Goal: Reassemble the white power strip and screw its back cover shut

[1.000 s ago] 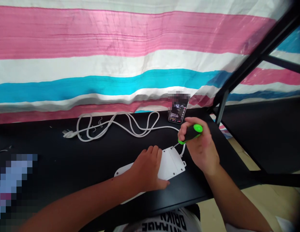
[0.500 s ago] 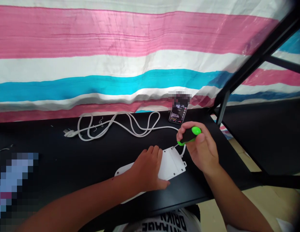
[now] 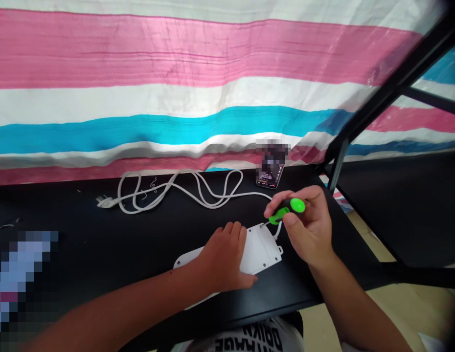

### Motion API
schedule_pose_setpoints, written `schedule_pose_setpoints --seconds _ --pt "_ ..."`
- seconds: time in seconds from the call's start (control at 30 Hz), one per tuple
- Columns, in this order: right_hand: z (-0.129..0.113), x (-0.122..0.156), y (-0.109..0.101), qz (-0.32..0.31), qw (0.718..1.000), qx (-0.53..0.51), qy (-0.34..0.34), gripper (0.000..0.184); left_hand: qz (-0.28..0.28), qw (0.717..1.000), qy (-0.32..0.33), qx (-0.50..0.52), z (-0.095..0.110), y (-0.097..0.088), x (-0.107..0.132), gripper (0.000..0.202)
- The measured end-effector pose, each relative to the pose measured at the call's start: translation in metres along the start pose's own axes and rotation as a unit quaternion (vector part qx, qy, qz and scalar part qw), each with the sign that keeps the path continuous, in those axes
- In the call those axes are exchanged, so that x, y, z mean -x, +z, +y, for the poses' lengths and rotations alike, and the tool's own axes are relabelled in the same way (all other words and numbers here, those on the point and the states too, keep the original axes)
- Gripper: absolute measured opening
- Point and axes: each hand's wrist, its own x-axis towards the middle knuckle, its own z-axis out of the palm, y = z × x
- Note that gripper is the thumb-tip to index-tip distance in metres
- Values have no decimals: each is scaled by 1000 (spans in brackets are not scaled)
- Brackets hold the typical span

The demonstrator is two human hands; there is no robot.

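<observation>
A white power strip (image 3: 259, 249) lies on the black table with its screw-holed underside up. Across its middle, my left hand (image 3: 225, 256) is wrapped around it, thumb on the near edge and fingers over the far side, pressing it against the table. My right hand (image 3: 310, 227) grips a screwdriver (image 3: 286, 210) with a green and black handle. The screwdriver's thin shaft slants down to the left, and its tip meets a screw hole at the strip's far right corner. A white cord leaves the strip's right end, partly hidden behind my right hand.
The looped white cable (image 3: 201, 193) runs along the back of the table to its plug (image 3: 104, 201). A phone (image 3: 269, 171) leans at the back against the striped sheet (image 3: 157, 98). A black metal frame (image 3: 381, 107) stands at right. A blurred-out bluish item (image 3: 24, 274) lies at left.
The screwdriver handle has turned in my right hand, and the fingers have shifted, with the index finger and thumb opened a little. My left hand and the power strip have stayed put.
</observation>
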Motion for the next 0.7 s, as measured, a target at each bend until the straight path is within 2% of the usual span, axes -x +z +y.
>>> schedule_pose_setpoints --seconds 0.07,0.13,0.23,0.27,0.4,0.53,0.7 --pt "0 0 0 14 1000 -8 5 29 -1 1000 -2 5 0 0 1 71" --pt "2 -2 -2 19 999 -19 17 25 -3 1000 -2 7 0 0 1 71" --pt "3 -3 -6 8 999 -16 35 42 -2 1000 -1 5 0 -1 0 70" --pt "4 -3 -6 4 999 -10 38 42 -1 1000 -2 4 1 -1 0 71" --pt "4 -1 -5 -9 1000 -12 9 18 3 1000 0 3 1 -1 0 70" --pt "2 1 -4 -16 999 -30 9 20 4 1000 -1 7 0 -1 0 70" --pt "-2 -1 -6 -16 998 -20 56 44 4 1000 -3 5 0 -1 0 70"
